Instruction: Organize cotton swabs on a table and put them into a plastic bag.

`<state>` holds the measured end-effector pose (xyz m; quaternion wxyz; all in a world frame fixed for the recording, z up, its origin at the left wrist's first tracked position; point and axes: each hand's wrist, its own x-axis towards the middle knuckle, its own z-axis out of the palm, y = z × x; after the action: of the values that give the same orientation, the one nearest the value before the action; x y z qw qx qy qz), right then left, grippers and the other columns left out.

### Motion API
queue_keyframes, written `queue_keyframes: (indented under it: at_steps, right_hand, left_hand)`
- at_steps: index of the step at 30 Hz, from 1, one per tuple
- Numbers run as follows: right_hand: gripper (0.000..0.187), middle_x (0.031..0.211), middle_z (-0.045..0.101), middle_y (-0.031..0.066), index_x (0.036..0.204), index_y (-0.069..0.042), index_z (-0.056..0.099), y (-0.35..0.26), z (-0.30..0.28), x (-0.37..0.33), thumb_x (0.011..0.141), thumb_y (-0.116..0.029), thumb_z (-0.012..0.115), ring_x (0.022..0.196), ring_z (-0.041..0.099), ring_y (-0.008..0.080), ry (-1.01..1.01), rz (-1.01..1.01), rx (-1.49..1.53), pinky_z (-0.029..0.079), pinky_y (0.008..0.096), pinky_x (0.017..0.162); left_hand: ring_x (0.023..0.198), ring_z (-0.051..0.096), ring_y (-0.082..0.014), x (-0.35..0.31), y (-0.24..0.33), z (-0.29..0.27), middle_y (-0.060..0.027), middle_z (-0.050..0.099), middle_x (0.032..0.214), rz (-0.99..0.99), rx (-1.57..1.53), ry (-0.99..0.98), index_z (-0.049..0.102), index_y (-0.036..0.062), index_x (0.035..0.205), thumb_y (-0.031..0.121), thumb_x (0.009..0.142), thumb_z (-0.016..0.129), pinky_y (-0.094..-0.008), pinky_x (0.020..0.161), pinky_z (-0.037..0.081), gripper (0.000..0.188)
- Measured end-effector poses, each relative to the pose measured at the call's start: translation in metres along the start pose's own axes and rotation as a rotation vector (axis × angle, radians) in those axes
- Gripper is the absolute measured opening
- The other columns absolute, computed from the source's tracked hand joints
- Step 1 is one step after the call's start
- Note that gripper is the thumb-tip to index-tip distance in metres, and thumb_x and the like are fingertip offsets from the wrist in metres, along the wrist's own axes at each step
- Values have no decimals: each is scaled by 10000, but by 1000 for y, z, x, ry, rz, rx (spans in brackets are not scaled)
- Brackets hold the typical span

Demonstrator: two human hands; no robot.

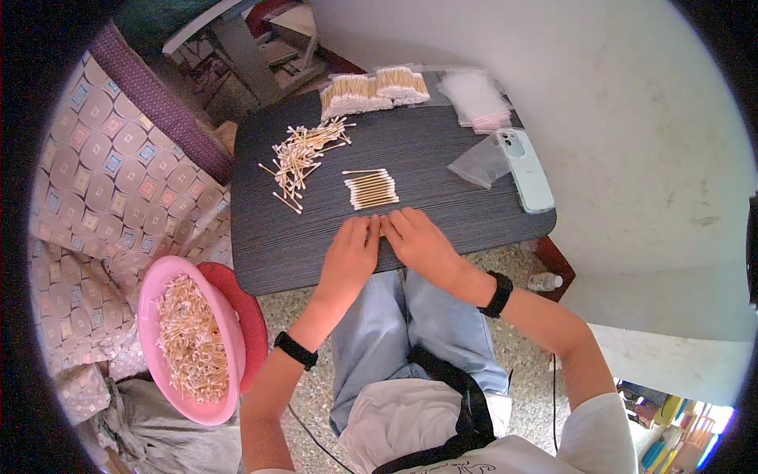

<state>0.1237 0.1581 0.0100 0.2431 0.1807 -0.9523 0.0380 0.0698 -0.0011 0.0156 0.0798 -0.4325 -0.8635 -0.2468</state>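
Observation:
Both my hands meet at the near side of the dark table (pixel 272 265), fingers bent and fingertips almost touching. Between my left hand (pixel 353 246) and my right hand (pixel 418 241) a tan sliver shows, the colour of cotton swab sticks; the fingers cover the rest. Just beyond them lies a neat row of cotton swabs (pixel 373 190), side by side with their white tips to left and right. Farther left, a loose pile of cotton swabs (pixel 304 154) lies in a jumble.
Bagged bundles of swabs (pixel 359 92) line the far edge. Clear plastic bags (pixel 475 99), a single clear bag (pixel 482 162) and a pale phone (pixel 527 174) lie at the right. A pink basin (pixel 148 316) full of swabs rests on a red stool (pixel 251 328). A wall rises on the right.

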Motion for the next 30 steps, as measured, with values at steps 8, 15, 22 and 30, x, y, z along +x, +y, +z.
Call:
queue_keyframes:
  at_steps: [8,15,22,30]
  right_hand:
    - [180,873,497,73,902,-51,528,-2,-6,3,756,-157,541,842,494,208,-112,-7,-122,431,304,734]
    - [163,837,496,72,885,-66,504,-2,-14,1,765,-171,538,806,498,208,-131,-55,-50,422,304,709]
    - [132,857,576,174,938,2,476,-19,-60,-25,842,-80,518,806,561,383,-515,229,650,447,438,724]
    - [350,1009,586,236,1059,32,500,-5,-82,-48,1008,-301,403,962,585,374,-712,191,1341,449,417,803]
  left_hand:
    - [858,519,-234,5,-3,4,-124,495,919,246,450,-75,528,-11,967,64,763,548,-327,774,472,218]
    - [850,524,-256,0,1,-2,-130,485,895,227,282,-83,484,25,895,70,764,537,-354,739,468,148]
    - [817,568,-294,-24,31,-39,-129,519,849,236,53,-327,488,25,885,133,801,578,-379,705,479,165]
    - [774,576,-264,-35,51,-47,-97,510,766,361,6,-325,488,50,855,191,801,608,-371,674,483,193]
